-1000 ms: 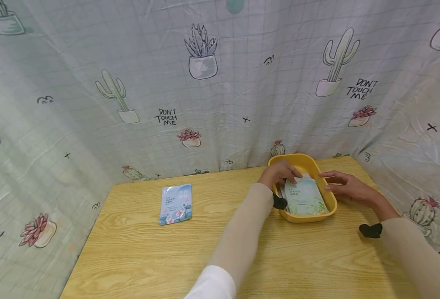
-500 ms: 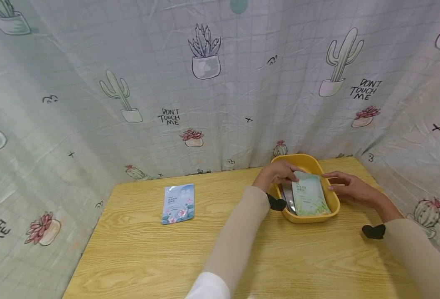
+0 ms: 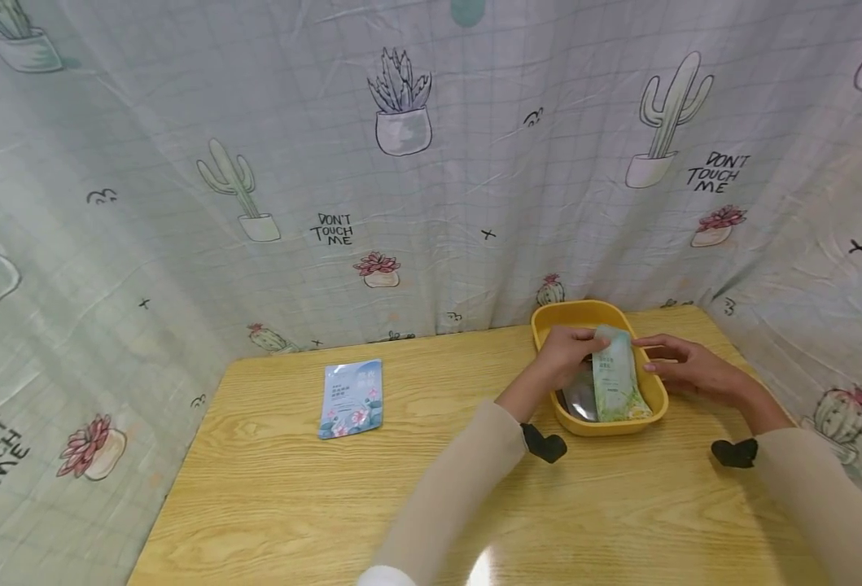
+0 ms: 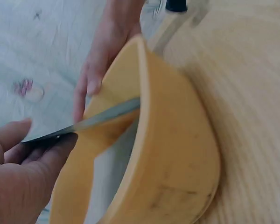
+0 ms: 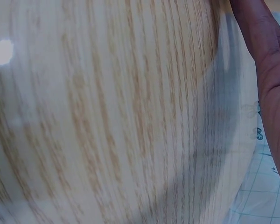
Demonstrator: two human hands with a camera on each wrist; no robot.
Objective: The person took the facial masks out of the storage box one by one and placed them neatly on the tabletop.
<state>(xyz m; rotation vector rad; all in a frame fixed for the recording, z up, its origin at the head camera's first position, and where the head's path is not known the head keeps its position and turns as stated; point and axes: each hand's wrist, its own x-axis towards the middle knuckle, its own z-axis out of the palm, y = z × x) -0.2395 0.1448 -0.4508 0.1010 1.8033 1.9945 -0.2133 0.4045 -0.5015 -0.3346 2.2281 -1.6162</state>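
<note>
In the head view my left hand (image 3: 564, 356) pinches the top of a green face mask sachet (image 3: 614, 376), raised at an angle inside a yellow plastic basket (image 3: 606, 427). Under it lies a silvery sachet (image 3: 580, 394), partly covered. The left wrist view shows the green sachet (image 4: 98, 120) edge-on between thumb and fingers, its far end behind the basket wall (image 4: 177, 154). My right hand (image 3: 690, 370) rests its extended fingers at the basket's right rim. In the right wrist view only part of the right hand (image 5: 270, 60) shows at the edge.
A blue sachet with pink flowers (image 3: 352, 399) lies flat on the left of the wooden table (image 3: 269, 488). Behind the table hangs a cactus-print curtain (image 3: 460, 163), close to the basket's back; it continues along both sides.
My left hand has tilted the green sachet up and rightward within the basket, uncovering more of the silvery sachet. The right hand stays at the rim.
</note>
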